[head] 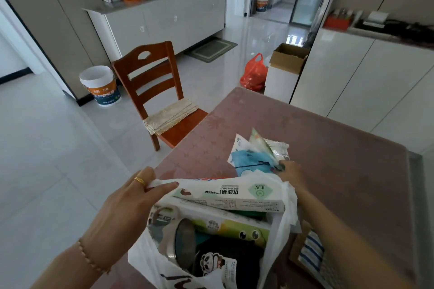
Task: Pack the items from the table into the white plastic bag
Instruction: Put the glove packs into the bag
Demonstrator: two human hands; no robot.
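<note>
hands (131,197): two
white plastic bag (287,197): one
orange bags (254,74): two
paint buckets (101,85): two
wooden chair (155,82): one
cardboard box (287,57): one
floor mat (211,49): one

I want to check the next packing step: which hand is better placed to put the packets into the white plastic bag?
The right hand: it already grips the packets just above the white plastic bag. The left hand pinches the bag's rim, holding it open.

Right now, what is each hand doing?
Left hand: fingers pinch the white plastic bag rim.
Right hand: fingers grip flat packets above the bag.
</note>
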